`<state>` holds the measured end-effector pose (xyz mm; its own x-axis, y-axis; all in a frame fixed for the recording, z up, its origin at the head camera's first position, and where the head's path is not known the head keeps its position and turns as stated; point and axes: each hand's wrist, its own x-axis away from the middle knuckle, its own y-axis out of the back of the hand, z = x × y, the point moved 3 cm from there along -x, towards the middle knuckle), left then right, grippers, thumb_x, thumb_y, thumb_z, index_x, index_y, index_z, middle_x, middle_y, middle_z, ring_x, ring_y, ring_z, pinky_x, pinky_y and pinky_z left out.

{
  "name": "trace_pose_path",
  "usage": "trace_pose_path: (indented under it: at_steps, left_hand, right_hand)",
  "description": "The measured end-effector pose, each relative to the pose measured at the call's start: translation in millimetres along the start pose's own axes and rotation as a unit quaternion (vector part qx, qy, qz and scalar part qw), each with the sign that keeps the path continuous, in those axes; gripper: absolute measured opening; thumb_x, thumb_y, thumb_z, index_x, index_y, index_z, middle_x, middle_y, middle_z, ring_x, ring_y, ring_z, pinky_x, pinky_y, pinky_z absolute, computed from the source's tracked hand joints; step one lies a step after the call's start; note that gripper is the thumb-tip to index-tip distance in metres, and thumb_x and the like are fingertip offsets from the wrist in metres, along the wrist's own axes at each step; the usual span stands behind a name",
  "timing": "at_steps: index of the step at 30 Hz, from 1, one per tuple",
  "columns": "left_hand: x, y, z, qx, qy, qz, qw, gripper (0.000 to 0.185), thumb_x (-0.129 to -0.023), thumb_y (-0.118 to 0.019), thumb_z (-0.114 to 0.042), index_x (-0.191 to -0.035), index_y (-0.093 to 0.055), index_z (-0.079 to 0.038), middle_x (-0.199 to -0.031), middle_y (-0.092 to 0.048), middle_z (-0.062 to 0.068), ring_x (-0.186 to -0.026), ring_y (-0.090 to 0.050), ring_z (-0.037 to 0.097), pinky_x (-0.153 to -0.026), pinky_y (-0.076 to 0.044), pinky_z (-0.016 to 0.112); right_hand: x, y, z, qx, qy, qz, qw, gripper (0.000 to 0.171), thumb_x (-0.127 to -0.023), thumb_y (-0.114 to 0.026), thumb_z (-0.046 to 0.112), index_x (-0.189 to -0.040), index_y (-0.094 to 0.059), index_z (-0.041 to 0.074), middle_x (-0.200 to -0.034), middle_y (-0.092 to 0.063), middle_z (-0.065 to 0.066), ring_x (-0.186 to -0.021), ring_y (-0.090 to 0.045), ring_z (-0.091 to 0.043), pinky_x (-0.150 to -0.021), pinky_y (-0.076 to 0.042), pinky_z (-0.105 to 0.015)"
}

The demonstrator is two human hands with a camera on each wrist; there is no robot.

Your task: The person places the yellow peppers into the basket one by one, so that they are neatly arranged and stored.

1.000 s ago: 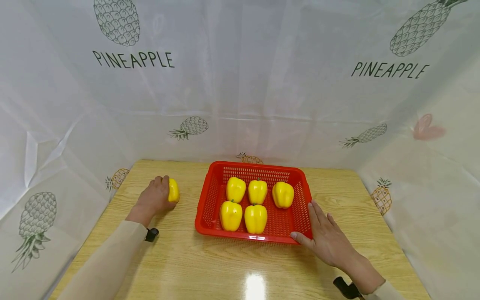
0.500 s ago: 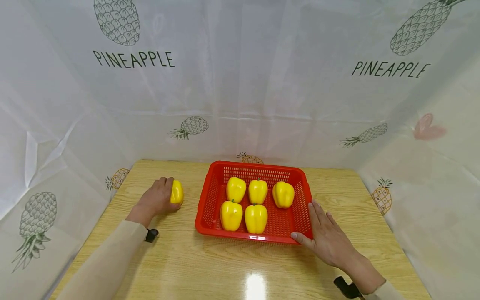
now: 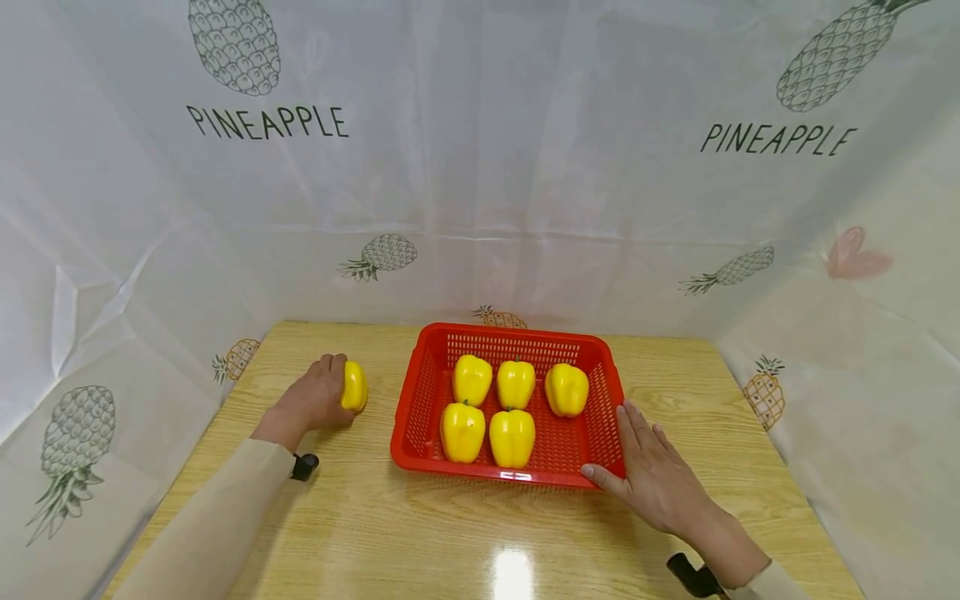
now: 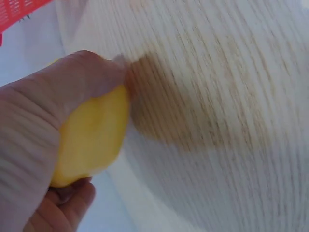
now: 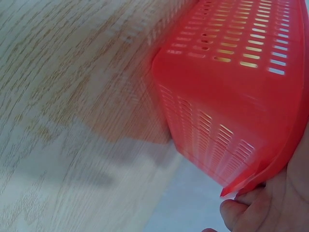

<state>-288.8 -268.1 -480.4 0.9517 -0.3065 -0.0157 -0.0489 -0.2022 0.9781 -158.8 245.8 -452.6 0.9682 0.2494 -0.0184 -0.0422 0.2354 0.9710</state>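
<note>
My left hand (image 3: 312,395) holds a yellow bell pepper (image 3: 354,387) at the table's left side. In the left wrist view the thumb lies across the pepper (image 4: 96,133) and fingertips show on its far side. A red slotted basket (image 3: 450,468) stands in the middle of the table with several yellow bell peppers (image 3: 512,437) in it, most of them in two rows. My right hand (image 3: 660,479) rests on the basket's right rim, fingers straight along the side and thumb on the front corner. From the right wrist, fingertips appear at the basket's rim (image 5: 270,179).
The wooden table (image 3: 420,542) carries the basket and ends at a white sheet (image 3: 510,167) printed with pineapples, which hangs behind and on both sides. One pepper (image 3: 566,390) sits apart from the others at the basket's right. Bare wood lies between the left hand and the basket.
My left hand has shifted slightly to the right with the bell pepper, mostly in the first half second. The right hand and the basket have stayed in place.
</note>
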Motion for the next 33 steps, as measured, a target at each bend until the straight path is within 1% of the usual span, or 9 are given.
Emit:
trace_pose_path:
  at_steps: [4, 8, 13, 18, 21, 24, 29, 33]
  left_hand:
    - [-2.0, 4.5, -1.9, 0.006, -0.02, -0.04, 0.999, 0.096, -0.083, -0.085, -0.03, -0.15, -0.029, 0.009, -0.137, -0.048, 0.035, -0.113, -0.056, 0.046, -0.096, -0.055, 0.06]
    - [-5.6, 14.1, -7.8, 0.017, -0.047, -0.078, 0.9957, 0.094, -0.082, -0.088, -0.031, -0.15, -0.034, 0.006, -0.138, -0.05, 0.033, -0.114, -0.057, 0.046, -0.094, -0.057, 0.06]
    - [-10.4, 29.7, -21.3, 0.025, -0.072, -0.105, 0.9915, 0.099, -0.08, -0.092, -0.033, -0.153, -0.037, 0.004, -0.139, -0.052, 0.031, -0.112, -0.059, 0.043, -0.092, -0.059, 0.057]
    - [-13.5, 44.9, -37.0, 0.013, -0.09, -0.122, 0.9884, 0.098, -0.08, -0.092, -0.033, -0.153, -0.038, 0.004, -0.138, -0.053, 0.03, -0.113, -0.059, 0.042, -0.093, -0.059, 0.056]
    - [-14.7, 53.4, -47.5, 0.004, -0.095, -0.128, 0.9871, 0.095, -0.08, -0.091, -0.033, -0.151, -0.04, 0.003, -0.136, -0.054, 0.03, -0.113, -0.06, 0.041, -0.093, -0.06, 0.054]
    - [-15.8, 61.8, -61.4, -0.001, -0.096, -0.123, 0.9877, 0.096, -0.08, -0.092, -0.034, -0.151, -0.039, 0.003, -0.137, -0.054, 0.029, -0.114, -0.06, 0.042, -0.094, -0.06, 0.054]
    - [-18.1, 73.5, -91.9, -0.001, -0.089, -0.102, 0.9908, 0.102, -0.08, -0.091, -0.038, -0.156, -0.036, 0.003, -0.144, -0.051, 0.029, -0.12, -0.059, 0.043, -0.099, -0.058, 0.054]
    - [-21.3, 78.1, -120.4, -0.003, -0.097, -0.093, 0.9909, 0.103, -0.081, -0.09, -0.043, -0.156, -0.036, 0.003, -0.145, -0.052, 0.028, -0.119, -0.061, 0.04, -0.099, -0.059, 0.051]
  right_hand:
    - [0, 0, 0, 0.002, 0.0, -0.002, 1.0, 0.109, -0.1, -0.054, 0.071, -0.162, -0.02, -0.012, -0.171, -0.018, -0.032, -0.156, -0.027, -0.05, -0.123, -0.025, -0.07]
    - [0, 0, 1, 0.003, 0.001, -0.004, 1.0, 0.109, -0.099, -0.054, 0.071, -0.162, -0.021, -0.012, -0.17, -0.018, -0.033, -0.156, -0.027, -0.05, -0.123, -0.025, -0.07]
    - [1, 0, 1, 0.003, 0.003, -0.006, 1.0, 0.109, -0.1, -0.055, 0.07, -0.162, -0.021, -0.013, -0.17, -0.019, -0.033, -0.156, -0.027, -0.05, -0.123, -0.025, -0.07]
    - [1, 0, 2, 0.006, 0.006, -0.009, 1.0, 0.108, -0.1, -0.055, 0.069, -0.161, -0.022, -0.013, -0.17, -0.019, -0.033, -0.155, -0.028, -0.051, -0.123, -0.026, -0.069]
    - [1, 1, 2, 0.006, 0.006, -0.008, 1.0, 0.108, -0.1, -0.055, 0.069, -0.161, -0.022, -0.013, -0.17, -0.019, -0.033, -0.155, -0.028, -0.051, -0.123, -0.025, -0.069]
    - [1, 1, 3, 0.006, 0.005, -0.005, 1.0, 0.108, -0.1, -0.054, 0.07, -0.162, -0.022, -0.013, -0.17, -0.019, -0.033, -0.155, -0.028, -0.051, -0.123, -0.025, -0.069]
    - [0, 3, 3, 0.014, 0.007, -0.004, 1.0, 0.108, -0.1, -0.053, 0.07, -0.161, -0.022, -0.013, -0.17, -0.019, -0.034, -0.155, -0.029, -0.051, -0.123, -0.026, -0.069]
    - [-1, 4, 3, 0.022, 0.008, -0.004, 1.0, 0.109, -0.1, -0.052, 0.072, -0.161, -0.022, -0.013, -0.169, -0.021, -0.034, -0.155, -0.03, -0.051, -0.124, -0.026, -0.068]
